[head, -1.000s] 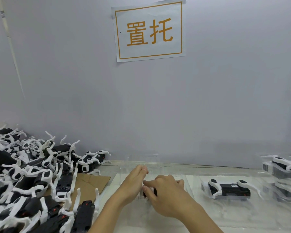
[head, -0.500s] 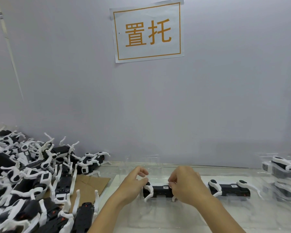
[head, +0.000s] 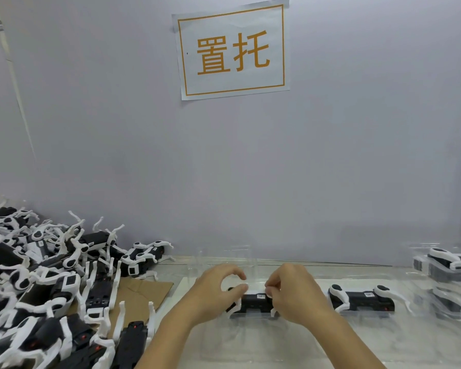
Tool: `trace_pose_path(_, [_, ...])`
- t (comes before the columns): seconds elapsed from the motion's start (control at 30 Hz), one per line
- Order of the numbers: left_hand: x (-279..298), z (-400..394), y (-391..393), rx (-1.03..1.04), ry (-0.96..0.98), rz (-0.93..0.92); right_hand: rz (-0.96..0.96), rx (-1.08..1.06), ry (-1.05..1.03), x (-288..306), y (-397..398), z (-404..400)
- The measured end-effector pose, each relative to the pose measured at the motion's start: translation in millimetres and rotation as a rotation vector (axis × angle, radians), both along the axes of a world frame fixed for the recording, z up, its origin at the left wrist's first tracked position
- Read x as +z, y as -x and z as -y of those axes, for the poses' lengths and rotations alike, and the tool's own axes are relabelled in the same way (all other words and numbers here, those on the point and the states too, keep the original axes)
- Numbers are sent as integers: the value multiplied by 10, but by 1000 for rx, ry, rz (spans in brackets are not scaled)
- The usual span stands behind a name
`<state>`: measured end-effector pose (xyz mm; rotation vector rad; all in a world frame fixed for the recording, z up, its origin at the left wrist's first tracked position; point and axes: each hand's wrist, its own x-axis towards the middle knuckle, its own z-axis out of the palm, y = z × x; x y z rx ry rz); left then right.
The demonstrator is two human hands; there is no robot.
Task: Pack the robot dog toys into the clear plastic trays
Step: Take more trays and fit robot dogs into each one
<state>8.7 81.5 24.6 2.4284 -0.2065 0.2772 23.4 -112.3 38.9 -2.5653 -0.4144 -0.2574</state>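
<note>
While both hands are closing on the robot dog toy (head: pixel 254 302), the left hand (head: pixel 216 290) is curling its grip round the toy's left end and the right hand (head: pixel 294 292) is pinching the right end. This toy is sitting in a clear plastic tray (head: pixel 250 339) on the tabletop (head: pixel 357 270). Just right of it, a second toy (head: pixel 361 299) is lying in its own clear tray. Farther right, stacked trays (head: pixel 450 283) are holding more toys. Left of the held toy, a cardboard piece (head: pixel 141 294) is lying beside a heap of loose toys (head: pixel 43 283). Above it, a paper sign (head: pixel 232 49) is hanging on the wall.
</note>
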Motion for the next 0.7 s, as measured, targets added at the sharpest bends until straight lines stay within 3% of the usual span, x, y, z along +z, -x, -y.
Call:
trace_pose_path(0.17, [151,88,112,-91,-259,-255,-16,13,-34,1,-43,27])
trace_pose_path(0.27, [178,108,139,-86,-342,-294,3,-3,-38,-30,-78,24])
trace_pose_path(0.47, [137,157,154,-76,-336,-181,34,-10,-119,-61,-103,26])
trace_pose_path(0.7, [310,135,140,-24,-414,84,296,-51,-691,71,-112,69])
